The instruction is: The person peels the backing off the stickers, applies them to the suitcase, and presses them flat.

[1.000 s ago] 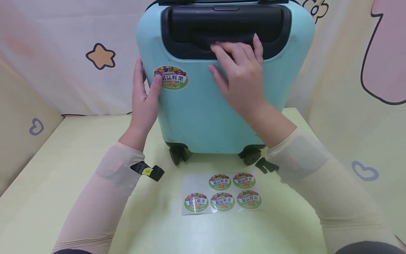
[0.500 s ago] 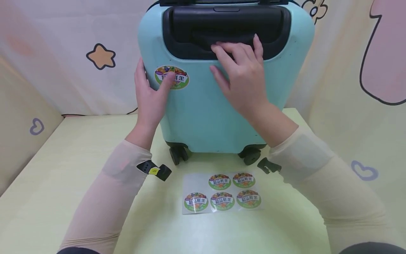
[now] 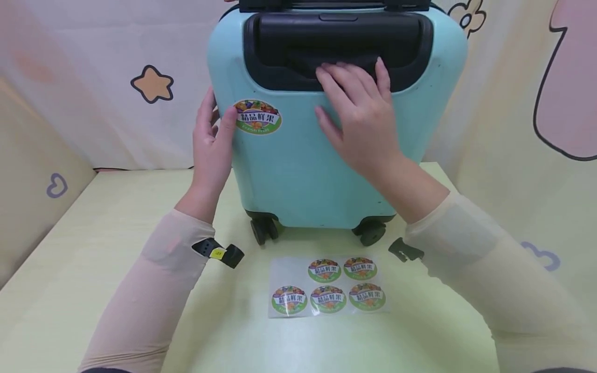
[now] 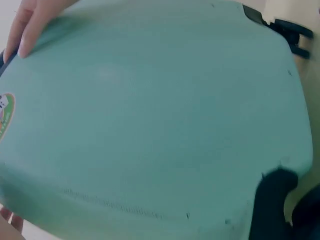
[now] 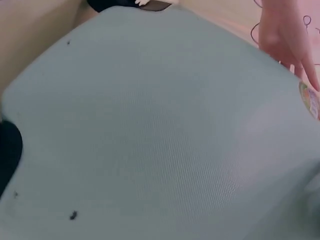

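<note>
A light blue suitcase (image 3: 308, 166) stands upright on small black wheels (image 3: 264, 229). My left hand (image 3: 212, 147) grips its left side, fingers along the edge and partly hidden, thumb on the front. That thumb lies at the left border of an oval fruit sticker (image 3: 258, 120) stuck on the shell. With slightly bent fingers, my right hand (image 3: 361, 111) rests on the black handle recess (image 3: 280, 70), its thumb against the blue shell below. In the right wrist view the left hand (image 5: 287, 37) reaches over the suitcase edge beside the sticker (image 5: 309, 100).
On the pale table (image 3: 224, 331) in front of the suitcase lies a sticker sheet (image 3: 285, 269) with several oval fruit stickers and one bare spot at its upper left. A patterned cloth (image 3: 107, 119) hangs behind. A strap (image 3: 218, 252) hangs at the left wrist.
My left thumb first moved right across the sticker, then slid back to its left border, so the sticker's print shows. The right hand kept its place on the recess.
</note>
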Motion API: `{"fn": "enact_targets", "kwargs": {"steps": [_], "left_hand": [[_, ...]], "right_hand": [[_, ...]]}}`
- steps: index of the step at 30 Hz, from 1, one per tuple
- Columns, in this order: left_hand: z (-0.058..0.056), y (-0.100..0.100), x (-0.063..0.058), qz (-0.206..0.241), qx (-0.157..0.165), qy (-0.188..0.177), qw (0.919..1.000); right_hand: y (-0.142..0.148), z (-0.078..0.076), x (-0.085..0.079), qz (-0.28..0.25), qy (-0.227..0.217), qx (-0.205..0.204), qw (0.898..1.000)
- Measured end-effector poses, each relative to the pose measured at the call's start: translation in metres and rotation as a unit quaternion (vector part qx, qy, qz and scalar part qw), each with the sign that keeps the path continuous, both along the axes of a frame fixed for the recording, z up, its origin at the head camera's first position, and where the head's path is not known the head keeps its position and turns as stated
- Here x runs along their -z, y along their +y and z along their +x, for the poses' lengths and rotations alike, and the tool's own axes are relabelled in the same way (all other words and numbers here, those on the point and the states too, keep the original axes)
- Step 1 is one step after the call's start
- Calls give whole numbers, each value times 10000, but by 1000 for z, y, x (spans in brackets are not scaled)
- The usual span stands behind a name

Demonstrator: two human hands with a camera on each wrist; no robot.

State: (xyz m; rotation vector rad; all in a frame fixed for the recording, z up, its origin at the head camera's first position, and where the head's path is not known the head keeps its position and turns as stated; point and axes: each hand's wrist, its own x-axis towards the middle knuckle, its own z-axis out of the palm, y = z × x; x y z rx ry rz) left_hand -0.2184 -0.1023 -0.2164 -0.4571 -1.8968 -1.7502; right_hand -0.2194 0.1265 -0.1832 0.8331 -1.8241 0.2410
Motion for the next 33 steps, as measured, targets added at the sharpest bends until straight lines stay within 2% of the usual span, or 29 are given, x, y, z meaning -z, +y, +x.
{"fn": "enact_targets", "kwargs": {"steps": [3,8,13,19,24,27,30,33], "left_hand": [[6,-4,2,62,129,-101,9998],[13,-17,21,-66,-59,-508,9987],[27,-28,40,-393,11,-1100,9932],[46,-37,62,-924,370,-1709,9802],[62,-39,78,-1163,745,-2251,9645],[71,-38,91,-1266,1028,-2561,9528],[80,-39,108,-1316,1369,-3022,9342],[89,-39,120,-1306,1613,-3574,9106]], "right_hand": [[2,6,5,264,30,-464,9986],[6,25,27,715,-188,-1398,9874],[13,41,57,1024,-944,-1565,9778],[21,54,91,1196,-1684,-1534,9663],[24,63,111,1277,-2456,-1396,9507],[25,72,122,1386,-3063,-1165,9346],[24,81,132,1579,-3514,-980,9176],[22,87,141,1760,-3824,-1001,9015]]}}
